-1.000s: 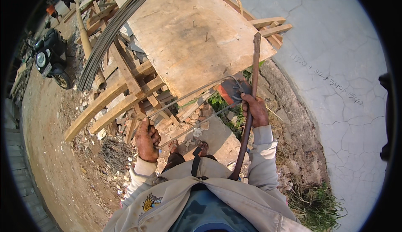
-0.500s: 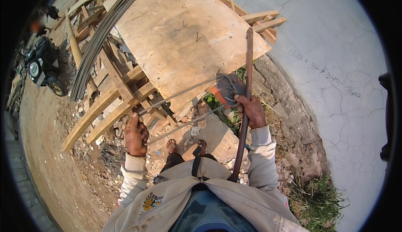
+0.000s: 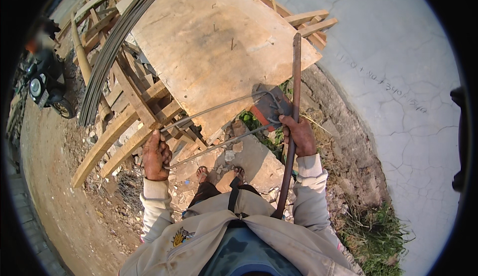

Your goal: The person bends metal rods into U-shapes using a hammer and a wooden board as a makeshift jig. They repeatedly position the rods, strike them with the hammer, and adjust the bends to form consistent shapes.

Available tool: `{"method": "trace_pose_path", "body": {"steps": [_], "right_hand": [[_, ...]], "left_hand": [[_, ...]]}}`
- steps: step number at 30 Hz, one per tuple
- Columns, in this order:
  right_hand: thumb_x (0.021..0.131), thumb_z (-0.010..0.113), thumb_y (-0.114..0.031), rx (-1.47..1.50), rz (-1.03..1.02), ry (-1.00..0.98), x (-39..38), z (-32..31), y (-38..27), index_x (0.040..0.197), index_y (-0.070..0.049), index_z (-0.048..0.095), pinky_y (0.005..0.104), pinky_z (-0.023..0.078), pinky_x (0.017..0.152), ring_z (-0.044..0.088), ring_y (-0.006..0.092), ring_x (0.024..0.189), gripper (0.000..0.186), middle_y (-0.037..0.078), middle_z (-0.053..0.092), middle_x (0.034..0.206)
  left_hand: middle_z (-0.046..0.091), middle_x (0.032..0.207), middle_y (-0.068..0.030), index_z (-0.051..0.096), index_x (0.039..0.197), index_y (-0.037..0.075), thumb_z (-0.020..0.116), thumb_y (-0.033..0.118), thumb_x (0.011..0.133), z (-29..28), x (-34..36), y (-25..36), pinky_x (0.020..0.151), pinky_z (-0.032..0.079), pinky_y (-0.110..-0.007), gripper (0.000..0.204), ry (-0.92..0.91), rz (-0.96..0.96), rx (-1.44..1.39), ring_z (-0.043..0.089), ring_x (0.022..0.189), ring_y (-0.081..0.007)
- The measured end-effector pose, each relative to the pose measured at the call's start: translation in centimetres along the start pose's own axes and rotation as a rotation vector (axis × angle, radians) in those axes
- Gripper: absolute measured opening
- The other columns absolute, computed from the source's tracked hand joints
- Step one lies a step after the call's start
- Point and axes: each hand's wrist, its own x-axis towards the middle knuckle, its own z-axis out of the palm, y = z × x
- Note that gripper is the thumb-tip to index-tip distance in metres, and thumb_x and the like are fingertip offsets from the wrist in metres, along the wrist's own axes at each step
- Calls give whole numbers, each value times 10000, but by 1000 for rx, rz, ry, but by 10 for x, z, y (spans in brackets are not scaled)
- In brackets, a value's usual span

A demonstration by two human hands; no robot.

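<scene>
My left hand (image 3: 156,157) is closed on the left end of a thin bent steel rod (image 3: 214,149). Two lengths of the rod run right from it, one above the other, to a dark metal plate with reddish edges (image 3: 269,110), at the corner of the board. My right hand (image 3: 299,135) is wrapped round a long brown metal bar (image 3: 289,176). That bar stands beside the plate, its far end over the board and its near end by my waist. How rod, plate and bar meet is partly hidden by my right fingers.
A plywood sheet (image 3: 199,47) with upright nails lies over a pile of timber (image 3: 117,131). Across its left side lies a bundle of thin steel rods (image 3: 112,59). A motorbike (image 3: 50,84) stands far left, a person behind it. A cracked grey wall (image 3: 393,76) rises right; rubble lies underfoot.
The whole view has shifted slightly. My left hand appears a little farther left with the rod end, while my right hand keeps its grip on the bar, almost unmoved.
</scene>
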Motion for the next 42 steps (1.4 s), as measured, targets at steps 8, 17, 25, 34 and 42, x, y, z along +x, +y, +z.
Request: {"method": "trace_pose_path", "body": {"steps": [8, 17, 25, 34, 42], "right_hand": [[867, 765, -271, 51, -42, -77, -2, -6, 0, 812, -66, 602, 240, 420, 393, 490, 89, 429, 267, -9, 542, 613], [861, 733, -229, 101, -118, -228, 2, -21, 2, 815, -62, 612, 233, 405, 402, 510, 95, 443, 211, 7, 582, 626], [924, 704, -224, 79, -251, -297, 9, -41, -9, 818, -93, 568, 243, 393, 378, 487, 95, 421, 216, -1, 565, 602], [982, 673, -361, -237, -493, -90, 24, -86, -22, 975, -71, 605, 219, 332, 430, 438, 68, 480, 298, -10, 502, 671], [939, 730, -378, -300, -521, 231, 41, -86, 81, 1010, -15, 649, 287, 356, 445, 470, 105, 505, 379, 8, 502, 619]], "left_hand": [[397, 611, 58, 533, 878, 147, 638, 343, 1013, -2, -30, -11, 428, 264, -230, 260, 25, -47, -18, 307, 474, -63], [379, 618, 46, 544, 930, 125, 544, 447, 1048, 7, -85, -45, 404, 269, -237, 343, -73, 48, -223, 304, 450, -72], [349, 608, 53, 550, 927, 134, 507, 435, 1065, 23, -109, -44, 382, 276, -238, 334, -79, 96, -345, 301, 431, -67], [298, 602, 71, 546, 930, 87, 513, 439, 1061, -94, -199, -3, 442, 209, -237, 378, 0, 381, -163, 262, 489, -52], [514, 708, -19, 627, 882, 42, 481, 373, 1074, -232, -213, -74, 630, 418, -320, 410, 472, 377, 721, 484, 673, -146]]}}
